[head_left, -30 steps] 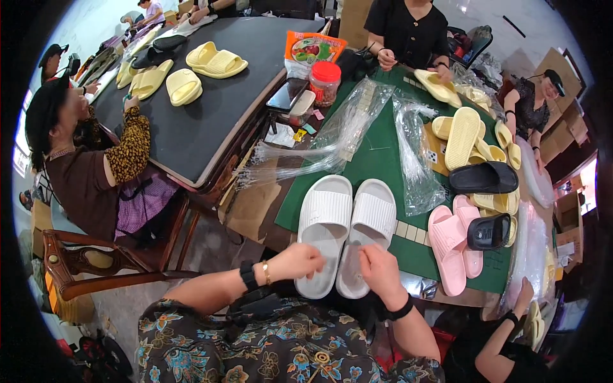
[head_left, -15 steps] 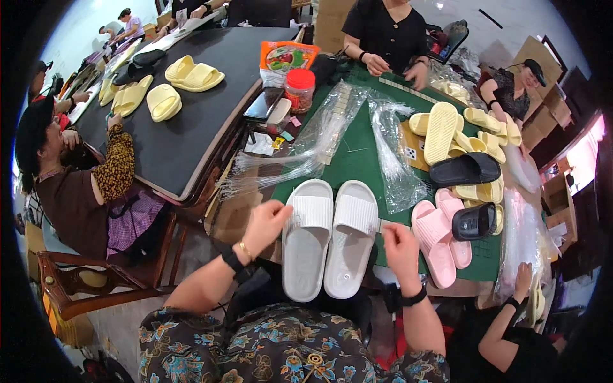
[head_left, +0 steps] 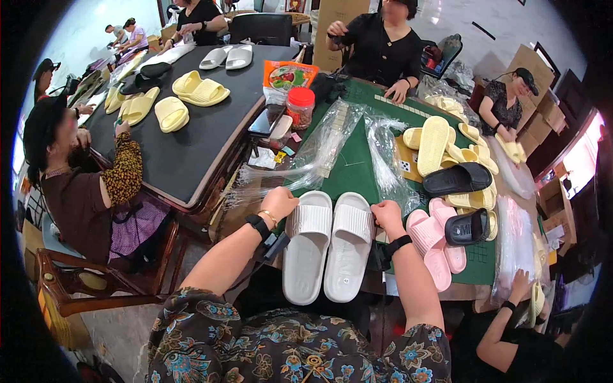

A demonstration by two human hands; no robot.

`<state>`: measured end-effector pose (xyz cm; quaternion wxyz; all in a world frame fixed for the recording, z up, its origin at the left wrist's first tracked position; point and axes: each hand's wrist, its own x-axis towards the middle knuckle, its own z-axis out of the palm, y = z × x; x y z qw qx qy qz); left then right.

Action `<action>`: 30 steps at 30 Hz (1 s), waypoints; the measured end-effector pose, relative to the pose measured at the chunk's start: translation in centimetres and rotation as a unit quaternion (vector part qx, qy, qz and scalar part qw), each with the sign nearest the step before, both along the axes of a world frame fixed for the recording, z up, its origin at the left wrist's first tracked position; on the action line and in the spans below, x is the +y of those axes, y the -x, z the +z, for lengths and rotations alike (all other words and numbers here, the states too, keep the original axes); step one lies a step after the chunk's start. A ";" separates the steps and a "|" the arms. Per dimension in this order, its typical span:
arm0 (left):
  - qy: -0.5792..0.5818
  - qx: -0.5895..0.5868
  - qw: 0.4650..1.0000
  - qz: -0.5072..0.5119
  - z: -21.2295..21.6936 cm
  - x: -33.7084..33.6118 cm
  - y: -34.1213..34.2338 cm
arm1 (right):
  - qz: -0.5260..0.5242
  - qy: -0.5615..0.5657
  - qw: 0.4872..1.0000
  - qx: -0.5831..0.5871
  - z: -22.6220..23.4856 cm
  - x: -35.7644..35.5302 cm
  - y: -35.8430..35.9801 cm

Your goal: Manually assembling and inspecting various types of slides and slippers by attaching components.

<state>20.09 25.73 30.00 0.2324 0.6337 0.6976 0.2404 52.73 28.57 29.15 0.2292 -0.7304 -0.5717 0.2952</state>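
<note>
A pair of light grey slide slippers, the left slipper [head_left: 303, 268] and the right slipper [head_left: 347, 271], lies side by side at the near edge of the green table, toes away from me. My left hand [head_left: 280, 204] is closed at the outer edge of the left slipper's ribbed strap. On the other side, my right hand [head_left: 387, 216] is closed by the outer edge of the right strap. Whether the fingers pinch the straps or something thin is hidden. Clear plastic fasteners [head_left: 281, 175] in a bag lie just beyond my left hand.
Pink slippers [head_left: 426, 236], black slippers [head_left: 456, 179] and several yellow slippers [head_left: 434, 143] crowd the right side. A red-lidded jar [head_left: 301, 107] and a phone [head_left: 265, 121] stand beyond the fasteners. Co-workers sit around; a black table [head_left: 211, 153] with more slippers is at left.
Both hands have moved inward to the outer edges of the slippers' straps. Across the table a co-worker has raised one hand. A light grey pair now shows at the black table's far end.
</note>
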 end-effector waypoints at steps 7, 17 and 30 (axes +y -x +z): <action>-0.107 -0.070 0.991 -0.031 1.8 -0.1 -2.2 | -0.002 -0.136 0.991 0.000 0.8 -0.4 0.6; -0.182 -0.110 0.965 -0.151 2.9 -1.5 -6.7 | 0.115 -0.200 0.957 0.176 5.0 -5.0 8.5; -0.223 -0.041 0.956 -0.187 2.9 -2.1 -6.9 | 0.127 -0.220 0.956 0.147 3.6 -5.4 9.4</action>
